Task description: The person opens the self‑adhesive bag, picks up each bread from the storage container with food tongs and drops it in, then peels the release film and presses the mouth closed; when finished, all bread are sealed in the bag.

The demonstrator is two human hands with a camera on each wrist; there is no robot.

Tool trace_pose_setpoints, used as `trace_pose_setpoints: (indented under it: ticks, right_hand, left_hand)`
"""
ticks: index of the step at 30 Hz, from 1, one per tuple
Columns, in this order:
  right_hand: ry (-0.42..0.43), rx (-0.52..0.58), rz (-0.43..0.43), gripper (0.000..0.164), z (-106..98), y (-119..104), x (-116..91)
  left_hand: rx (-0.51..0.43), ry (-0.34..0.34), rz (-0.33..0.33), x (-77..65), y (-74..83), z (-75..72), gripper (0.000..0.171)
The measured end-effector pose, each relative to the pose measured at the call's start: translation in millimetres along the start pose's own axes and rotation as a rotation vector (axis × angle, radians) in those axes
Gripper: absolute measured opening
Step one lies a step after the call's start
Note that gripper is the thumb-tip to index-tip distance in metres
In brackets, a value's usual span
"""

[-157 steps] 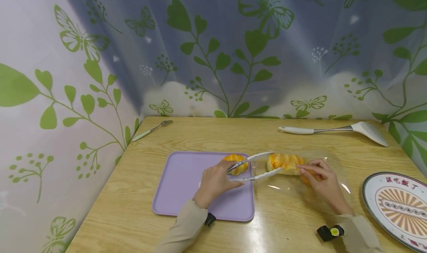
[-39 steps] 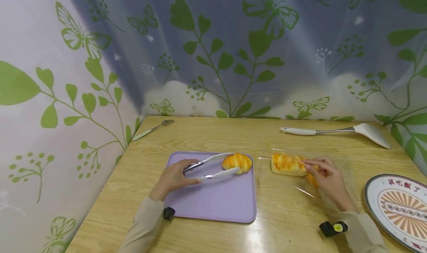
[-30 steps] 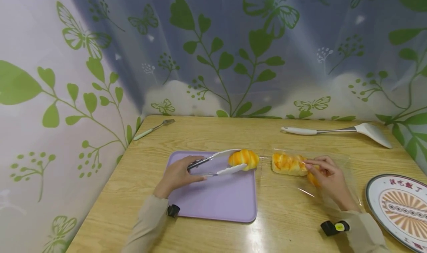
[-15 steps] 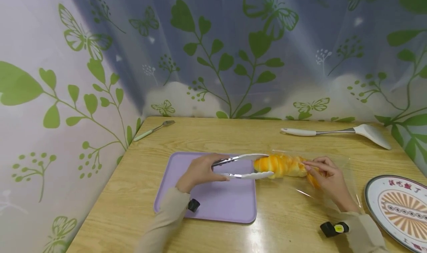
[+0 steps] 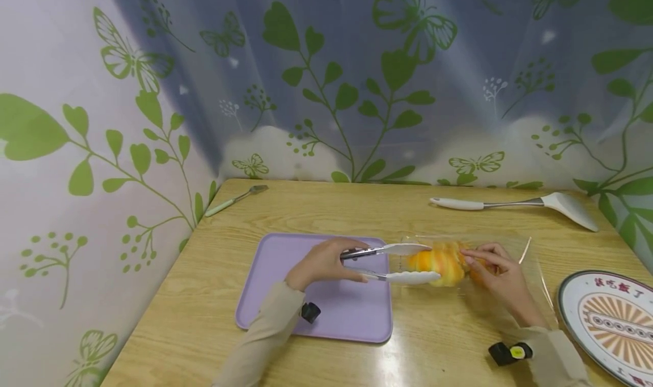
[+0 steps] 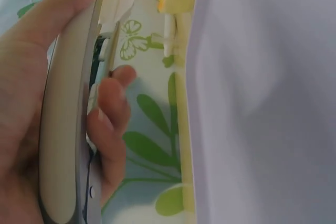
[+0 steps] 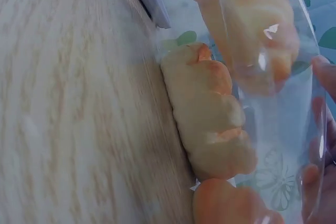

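Observation:
My left hand (image 5: 326,262) grips a pair of tongs (image 5: 410,277) with white tips, held above a purple tray (image 5: 352,316). Between the tips is a croissant-shaped bread roll (image 5: 442,267), which shows behind clear film in the right wrist view. My right hand (image 5: 502,279) pinches the edge of the clear plastic bag (image 7: 286,114) and holds it up. Below the roll lies a longer, ridged bread (image 7: 205,114). An orange bread (image 7: 228,203) touches its near end, partly hidden by my right hand in the head view.
A printed plate (image 5: 576,313) stands at the right edge. At the back right lies a spatula with a white handle (image 5: 456,204). A fork with a green handle (image 5: 221,207) is at the back left. Patterned cloth (image 5: 326,92) borders the table.
The tongs have taken the croissant-shaped roll off the tray and carried it right, into the bag above the longer bread. My right hand has stayed in place; the bag's film has lifted.

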State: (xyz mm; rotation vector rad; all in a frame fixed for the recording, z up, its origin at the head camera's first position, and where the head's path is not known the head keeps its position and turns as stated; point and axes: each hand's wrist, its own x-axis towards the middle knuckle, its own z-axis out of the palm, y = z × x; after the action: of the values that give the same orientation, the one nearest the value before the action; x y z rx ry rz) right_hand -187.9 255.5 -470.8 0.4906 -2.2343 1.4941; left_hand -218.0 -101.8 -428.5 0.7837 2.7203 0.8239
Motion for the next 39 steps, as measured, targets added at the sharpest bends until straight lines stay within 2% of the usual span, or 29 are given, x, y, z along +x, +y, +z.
trace_pose_setpoints:
  ticks: [5,8,16,22,27,31,33,36,39]
  right_hand:
    - [-0.047,-0.010,-0.001,0.021,1,0,-4]
    - [-0.058,-0.015,-0.016,0.021,1,2,-5]
    - [-0.058,0.009,-0.103,0.026,-1,7,-2]
    - [-0.057,0.032,-0.189,0.032,-5,9,3]
    - [-0.067,0.071,-0.112,0.033,-5,3,3]
    - [-0.118,0.065,-0.012,0.022,-4,-1,1]
    - [-0.137,0.051,0.024,0.019,-4,-1,1]
    - [-0.152,0.041,0.029,0.018,-3,-1,0]
    - [-0.157,0.049,0.005,0.019,-3,0,0]
  left_hand:
    - [-0.053,-0.083,-0.011,3.5,1.7,5.6,0.064]
    - [-0.002,-0.080,-0.012,2.0,4.1,8.9,0.067]
    - [0.279,0.062,0.048,-9.6,12.6,9.9,0.072]
    - [0.332,0.149,0.087,-14.0,13.5,7.5,0.070]
    - [0.322,0.175,0.105,-11.4,12.8,8.8,0.069]
    - [0.206,0.098,0.081,-7.2,16.0,11.1,0.069]
    - [0.184,0.058,0.055,-5.4,18.0,12.7,0.070]
    - [0.239,0.052,0.065,-5.3,21.5,13.9,0.072]
    - [0.339,0.106,0.109,-7.6,23.4,14.2,0.073]
